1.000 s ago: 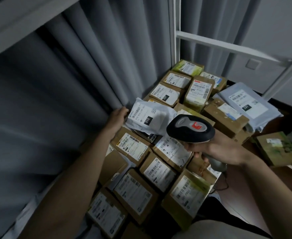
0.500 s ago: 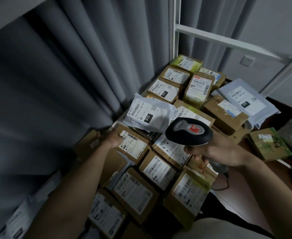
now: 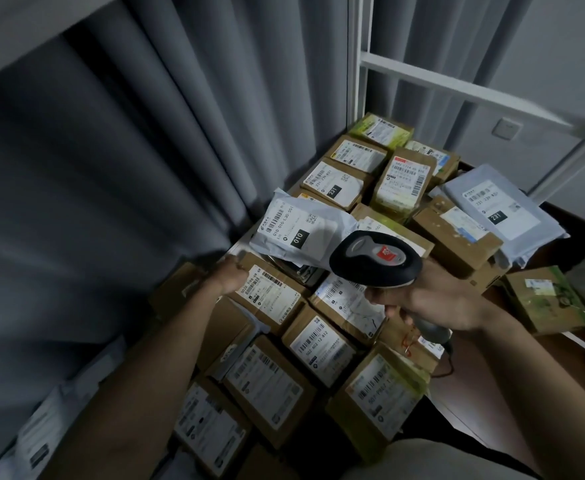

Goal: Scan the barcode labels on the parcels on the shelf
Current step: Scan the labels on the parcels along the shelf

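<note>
Grey pleated curtain [image 3: 118, 161] behind taped cardboard parcels [image 3: 322, 344]; your right hand [image 3: 433, 299] grips black oval plastic scanner [image 3: 376, 259], left hand [image 3: 230, 277] touches box w/ label [image 3: 267, 296], grip unclear.

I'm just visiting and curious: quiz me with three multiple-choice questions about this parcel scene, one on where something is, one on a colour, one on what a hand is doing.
1. Where does the white mailer bag marked 010 lie?
A. on top of the cardboard boxes
B. on the floor
C. in the right hand

2. What colour is the patch on top of the barcode scanner?
A. green
B. red
C. blue

3. What is the right hand doing?
A. hanging idle
B. pressing a label flat
C. gripping the scanner

Answers: 1 A, the bag rests over the boxes near the curtain. 2 B, a red patch sits in the scanner's grey top. 3 C, its fingers curl round the scanner's handle.
</note>
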